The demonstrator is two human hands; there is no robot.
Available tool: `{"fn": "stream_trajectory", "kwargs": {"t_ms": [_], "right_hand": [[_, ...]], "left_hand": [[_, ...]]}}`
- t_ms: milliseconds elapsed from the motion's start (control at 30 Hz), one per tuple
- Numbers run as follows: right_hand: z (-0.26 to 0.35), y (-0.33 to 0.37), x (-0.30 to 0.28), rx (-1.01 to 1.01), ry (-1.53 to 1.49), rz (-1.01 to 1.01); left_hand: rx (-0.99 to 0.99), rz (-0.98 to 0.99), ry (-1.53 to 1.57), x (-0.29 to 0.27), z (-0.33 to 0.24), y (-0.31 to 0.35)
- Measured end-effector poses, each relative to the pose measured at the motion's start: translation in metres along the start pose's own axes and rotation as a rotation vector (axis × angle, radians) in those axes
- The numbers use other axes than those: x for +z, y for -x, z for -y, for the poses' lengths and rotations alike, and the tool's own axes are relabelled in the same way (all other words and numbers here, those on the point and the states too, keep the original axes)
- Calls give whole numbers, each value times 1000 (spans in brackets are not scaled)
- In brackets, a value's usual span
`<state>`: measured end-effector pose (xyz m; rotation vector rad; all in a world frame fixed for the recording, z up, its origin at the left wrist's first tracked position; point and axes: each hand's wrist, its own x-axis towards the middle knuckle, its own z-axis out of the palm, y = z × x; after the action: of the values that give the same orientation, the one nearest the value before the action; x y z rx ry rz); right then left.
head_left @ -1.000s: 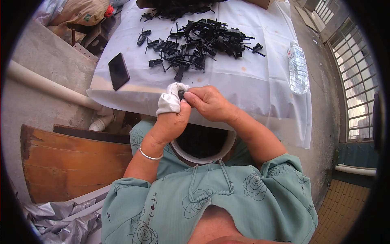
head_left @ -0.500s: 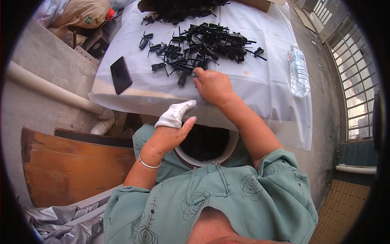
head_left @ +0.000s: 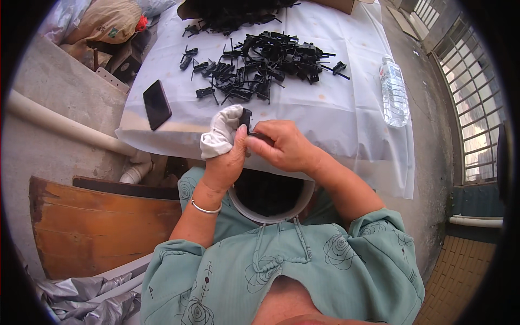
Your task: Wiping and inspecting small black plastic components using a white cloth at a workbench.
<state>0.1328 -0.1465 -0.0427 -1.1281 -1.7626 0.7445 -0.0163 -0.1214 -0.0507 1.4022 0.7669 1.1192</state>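
The step in hand looks like two-handed work on one black part (head_left: 246, 117), held in the middle of the frame above the near edge of the table (head_left: 346, 122). The left hand (head_left: 232, 154), its fingers in a white cover (head_left: 219, 130), is curled with the thumb pressed on the part, which stands roughly upright there. The right hand (head_left: 287, 143) is closed, thumb against bent fingers, around a dark stretch that seems to belong to the same part (a second piece cannot be ruled out). As a judgement, the next move calls for a firm left hold while the right fingers work the lower end. As for numbers, there are two hands, one bangle (head_left: 206, 208) on the left wrist, one phone (head_left: 157, 105) at left, one bottle (head_left: 394, 95) at upper right and one bucket (head_left: 310, 194) below the hands, dark inside. Black pieces lie in one pile (head_left: 287, 57) at upper centre and one heap (head_left: 227, 19) at the top edge, too tangled to count; one stray (head_left: 339, 67) lies just right of the pile.
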Motion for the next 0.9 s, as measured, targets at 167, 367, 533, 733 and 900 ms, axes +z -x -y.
{"fn": "stream_trajectory", "kwargs": {"t_ms": [167,367,533,733,900], "right_hand": [[-5,3,-2,-206,265,-251],[-10,1,-9,233,-207,-126],[-13,4,-6,74,-83,-42],[-23,8,17,281,-193,-123],[-20,6,8,205,-324,-44]], "left_hand": [[-123,143,6,-2,-9,3],[-77,154,-80,6,-8,2],[-191,78,-102,10,-11,2],[345,102,-664,5,12,2],[118,35,-286,9,-2,3]]}}
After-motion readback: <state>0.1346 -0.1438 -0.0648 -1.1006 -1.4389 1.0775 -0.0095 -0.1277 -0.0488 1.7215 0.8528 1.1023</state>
